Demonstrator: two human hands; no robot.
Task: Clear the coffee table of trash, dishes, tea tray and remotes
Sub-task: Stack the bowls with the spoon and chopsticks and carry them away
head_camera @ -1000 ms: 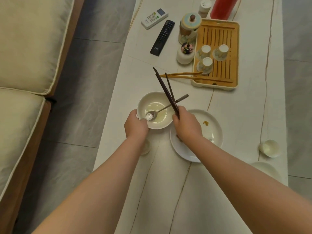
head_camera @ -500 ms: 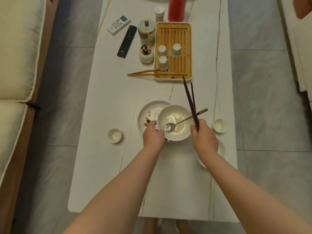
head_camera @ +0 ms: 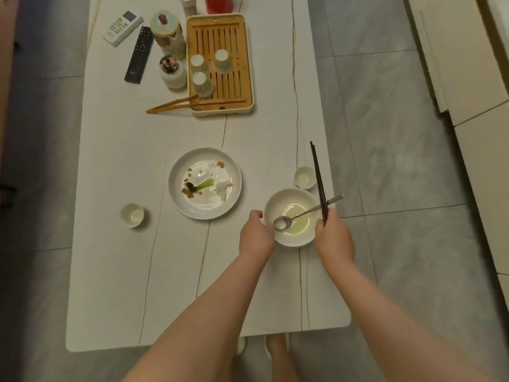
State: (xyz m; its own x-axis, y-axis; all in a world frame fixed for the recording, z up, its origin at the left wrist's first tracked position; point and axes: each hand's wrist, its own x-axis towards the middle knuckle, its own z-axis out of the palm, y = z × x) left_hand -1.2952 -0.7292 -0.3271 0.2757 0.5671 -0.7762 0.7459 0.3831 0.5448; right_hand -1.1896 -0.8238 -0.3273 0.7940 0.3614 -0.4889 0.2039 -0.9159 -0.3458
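My left hand grips the left rim of a white bowl with a metal spoon lying in it. My right hand holds a pair of dark chopsticks against the bowl's right side; they point away from me. A dirty white plate with food scraps lies to the left on the white coffee table. Farther off stands the wooden tea tray with three cups, a black remote and a white remote.
Two small white cups stand loose, one at the left and one beside the chopsticks. Wooden tongs, two ceramic jars and a red container stand near the tray. Grey tiled floor surrounds the table.
The bowl, held by both hands with the chopsticks, has moved right, off the dirty plate toward the table's right edge. The view has shifted too.
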